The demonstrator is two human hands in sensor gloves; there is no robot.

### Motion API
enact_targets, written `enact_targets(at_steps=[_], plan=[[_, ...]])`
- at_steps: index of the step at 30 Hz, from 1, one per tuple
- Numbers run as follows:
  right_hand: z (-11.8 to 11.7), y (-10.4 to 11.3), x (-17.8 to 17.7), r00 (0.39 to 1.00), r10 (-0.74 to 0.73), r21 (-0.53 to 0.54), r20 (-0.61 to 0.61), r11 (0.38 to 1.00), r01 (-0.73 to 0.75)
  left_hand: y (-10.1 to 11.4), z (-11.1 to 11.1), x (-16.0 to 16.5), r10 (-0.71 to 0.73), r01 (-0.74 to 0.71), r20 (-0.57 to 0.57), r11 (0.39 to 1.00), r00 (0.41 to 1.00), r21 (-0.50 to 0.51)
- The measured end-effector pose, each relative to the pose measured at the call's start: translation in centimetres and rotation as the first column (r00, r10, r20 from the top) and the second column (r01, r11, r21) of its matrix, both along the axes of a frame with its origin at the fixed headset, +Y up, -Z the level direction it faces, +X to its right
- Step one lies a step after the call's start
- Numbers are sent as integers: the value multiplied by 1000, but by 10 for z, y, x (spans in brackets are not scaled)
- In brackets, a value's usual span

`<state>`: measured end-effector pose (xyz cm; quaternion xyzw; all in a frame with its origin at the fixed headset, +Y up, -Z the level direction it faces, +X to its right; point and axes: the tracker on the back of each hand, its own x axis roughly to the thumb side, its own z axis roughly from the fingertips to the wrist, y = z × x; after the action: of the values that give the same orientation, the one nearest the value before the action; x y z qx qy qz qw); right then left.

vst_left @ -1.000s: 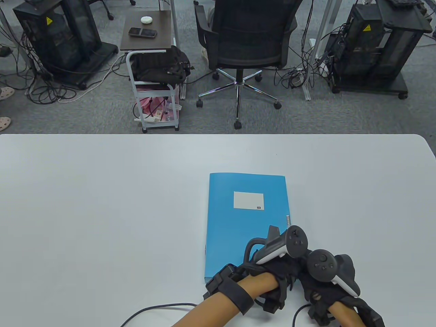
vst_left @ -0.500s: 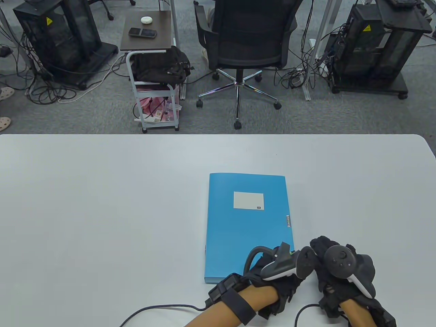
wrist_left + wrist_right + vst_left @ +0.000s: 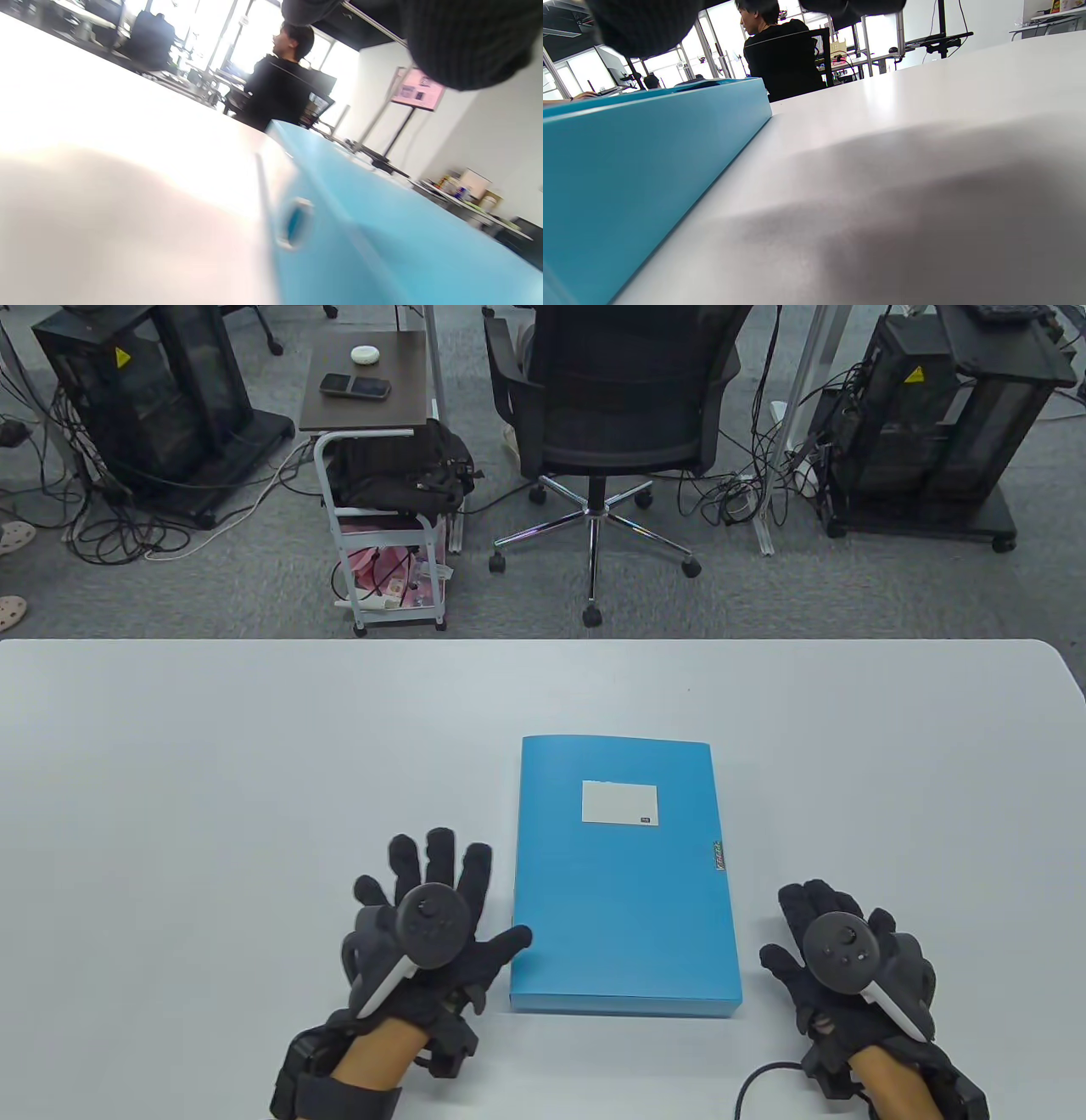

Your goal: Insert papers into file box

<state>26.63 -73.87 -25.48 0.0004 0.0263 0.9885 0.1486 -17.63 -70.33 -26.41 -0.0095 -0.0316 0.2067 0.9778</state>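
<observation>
A blue file box [image 3: 624,874] lies closed and flat on the white table [image 3: 212,780], with a white label [image 3: 619,803] on its lid. My left hand [image 3: 437,912] lies flat on the table just left of the box, fingers spread, thumb tip near the box's left edge. My right hand [image 3: 836,950] rests open on the table to the right of the box, apart from it. Both hands hold nothing. The box's side shows in the left wrist view [image 3: 382,237] and the right wrist view [image 3: 628,161]. No loose papers are in view.
Beyond the table's far edge stand an office chair [image 3: 615,415], a small cart [image 3: 382,475] and equipment racks [image 3: 933,415]. A cable [image 3: 764,1082] runs along the front edge by my right wrist.
Both hands were together at the box's near right corner. My left hand has moved across to the left side of the box and spread flat; my right hand has drawn right, off the box.
</observation>
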Motion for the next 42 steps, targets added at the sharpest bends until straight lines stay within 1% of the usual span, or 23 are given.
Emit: enact_targets(at_steps=[1,2,6,8,10,11,14,16,22,26,28,31,33,34,37,42], plan=[[0,0,0,1000,5,2,1,1000,-5,-4,0,-11,-1,1,-22,1000,1000,18],[0,0,1,1000,10,5,4,1000,-10,-7,-1,-22,-1,1,-44,1000,999,10],[-1,-2,5,1000,11,0,15,1000,-11,-15,0,-43,-17,18,-89,1000,996,10],[-3,-5,8,1000,20,-17,18,1000,-20,-21,0,-50,-65,63,-108,998,992,-20],[-5,-7,11,999,29,-32,24,999,-28,-26,0,-53,-97,94,-123,995,988,-28],[-6,-8,12,999,32,-34,33,999,-30,-29,-1,-54,-87,85,-119,996,989,-24],[-9,-14,16,998,24,-78,50,997,-20,-36,-3,-55,-110,99,-125,991,986,-92],[-11,-19,18,998,33,-121,51,992,-27,-38,-4,-56,-119,108,-130,990,984,-88],[-13,-26,16,997,62,-174,35,983,-55,-46,-3,-51,-149,137,-121,985,981,-103],[-13,-29,17,999,47,-204,25,978,-41,-45,-3,-52,-127,115,-138,989,982,-91],[-13,-29,19,999,32,-200,28,979,-26,-44,-4,-53,-115,101,-138,989,984,-103],[-12,-26,21,999,29,-178,38,984,-22,-42,-4,-55,-102,88,-145,991,984,-103],[-11,-26,20,999,25,-176,34,984,-18,-37,-2,-57,-56,42,-152,995,987,-91],[-11,-25,20,999,26,-167,31,986,-20,-33,0,-58,-19,9,-153,998,988,-67],[-11,-22,16,999,48,-114,24,992,-45,-28,2,-57,2,-8,-143,999,990,-40],[-10,-22,9,998,59,-102,-1,993,-58,-28,1,-55,11,-17,-133,999,991,-45]])
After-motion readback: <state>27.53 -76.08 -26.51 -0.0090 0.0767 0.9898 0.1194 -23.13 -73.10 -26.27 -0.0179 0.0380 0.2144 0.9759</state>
